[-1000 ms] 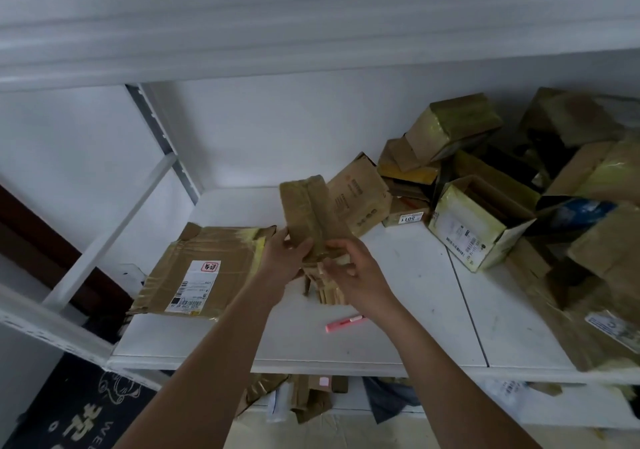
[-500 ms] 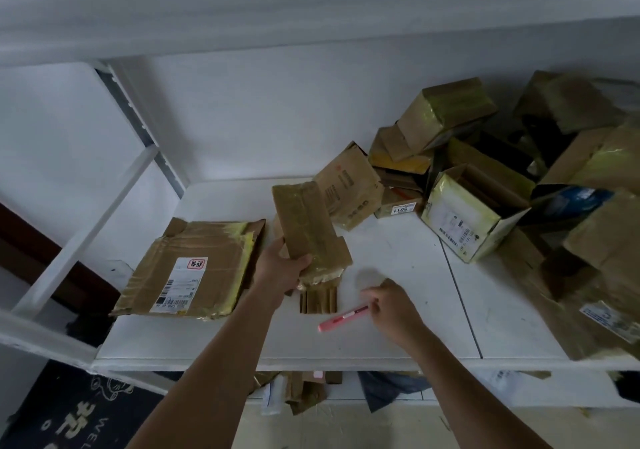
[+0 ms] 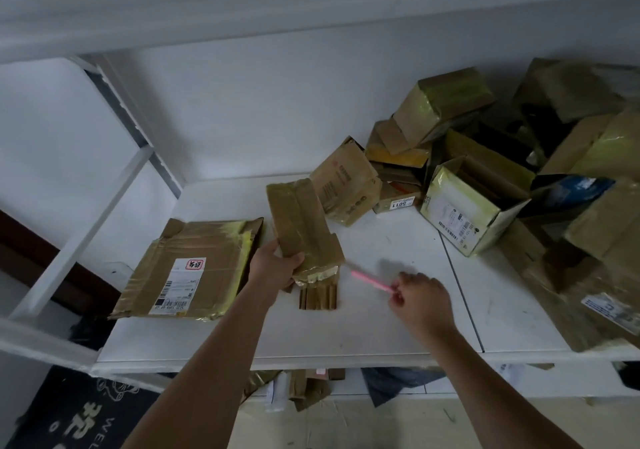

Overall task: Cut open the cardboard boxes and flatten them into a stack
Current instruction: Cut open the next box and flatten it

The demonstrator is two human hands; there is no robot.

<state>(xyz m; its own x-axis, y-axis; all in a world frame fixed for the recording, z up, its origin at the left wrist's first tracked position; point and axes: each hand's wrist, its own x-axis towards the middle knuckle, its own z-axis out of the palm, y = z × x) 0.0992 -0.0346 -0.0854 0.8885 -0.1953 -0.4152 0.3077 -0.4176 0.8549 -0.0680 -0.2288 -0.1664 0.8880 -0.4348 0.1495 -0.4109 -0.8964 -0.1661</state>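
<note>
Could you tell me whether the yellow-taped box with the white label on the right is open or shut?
Open: the box has its top flaps raised, showing the dark inside.

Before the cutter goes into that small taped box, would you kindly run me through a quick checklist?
1. Left hand grips the small taped box by its lower part: ok.
2. Right hand holds the pink cutter: ok, though blurred.
3. Blade out: cannot tell.
4. Left fingers clear of the cutter tip: ok, but the tip points at the box near that hand.
5. Flattened cardboard stack lies to the left, ready to receive: ok.
6. Box steady on the white shelf: cannot tell; it is tilted, and whether it rests there is unclear.
</note>
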